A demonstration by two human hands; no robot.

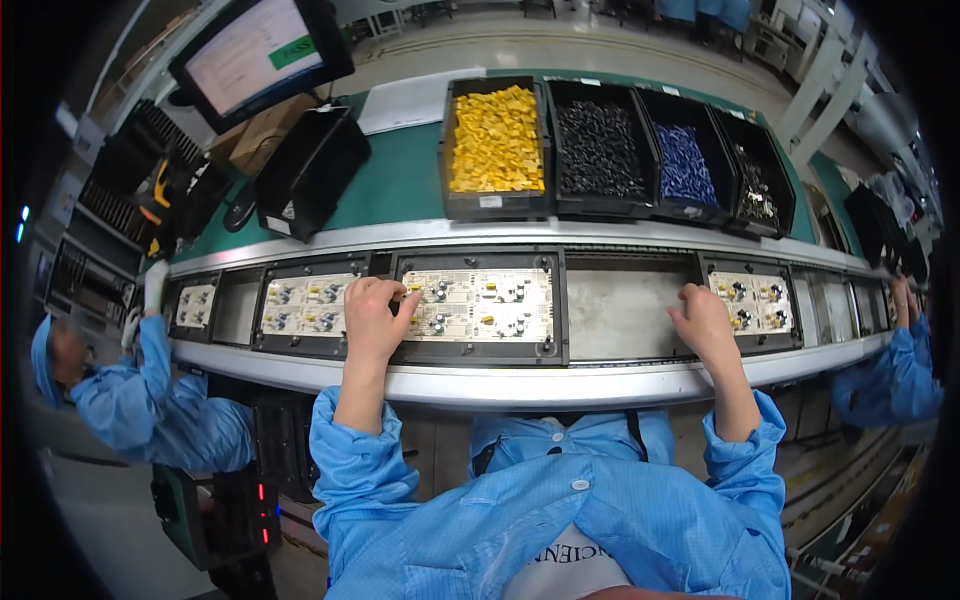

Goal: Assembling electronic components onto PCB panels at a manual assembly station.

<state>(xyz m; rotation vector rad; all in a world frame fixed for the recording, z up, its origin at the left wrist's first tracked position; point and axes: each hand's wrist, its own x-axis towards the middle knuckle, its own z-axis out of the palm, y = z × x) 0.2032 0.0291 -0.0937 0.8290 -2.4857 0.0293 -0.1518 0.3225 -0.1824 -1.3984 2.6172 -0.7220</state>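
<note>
Fingers of the left hand (pixel 375 315) lie curled, tips pressing on the left end of the middle board (pixel 480 305), which sits flat in a black carrier (pixel 478 352) on the conveyor rail (pixel 500 385). The right hand (pixel 703 322) is loosely closed, holding nothing I can make out, at the left edge of the next carrier (pixel 752 345), right of the middle board; between them an empty tray (pixel 620 315) shows bare grey. Left of the middle board, another board (pixel 305 303) rides its own carrier. Beyond the middle board stand four bins (pixel 545 205): yellow parts (pixel 497 138), black parts (pixel 600 150), blue parts (pixel 685 165) and mixed small parts farthest right. A monitor (pixel 262 52) hangs beyond and left. Co-workers' blue sleeves show far left (pixel 150 400) and far right (pixel 905 365). By my judgement the board is light, stiff and thin, its upright components fragile, so it is best held by the bare edges, never by the parts.
</note>
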